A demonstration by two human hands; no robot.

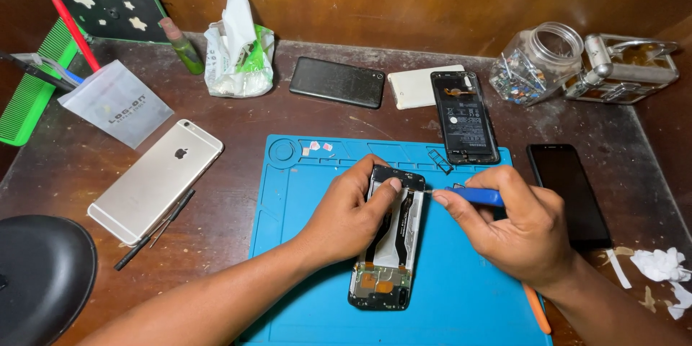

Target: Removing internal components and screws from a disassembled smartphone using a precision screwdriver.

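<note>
— Hands busy there?
— Left hand [351, 210] has its grip clamped on the opened phone [388, 241], lying on the blue mat [461, 288] on the desk [238, 122].
— The right?
— Right hand [519, 227] pinches a blue-handled tool [472, 195], tip at the phone's upper edge.

Surface: dark brown scuffed wooden table [252, 112].
Centre: bright blue rubber work mat [461, 295].
Left: gold metal smartphone lying face down [155, 179], thin black tweezers [153, 229] just beside it.
Back: black slab phone [336, 81], white phone cover [416, 87], clear glass jar [537, 63].
Right: black glass-screened phone [569, 194], crumpled white paper scraps [659, 267].
</note>
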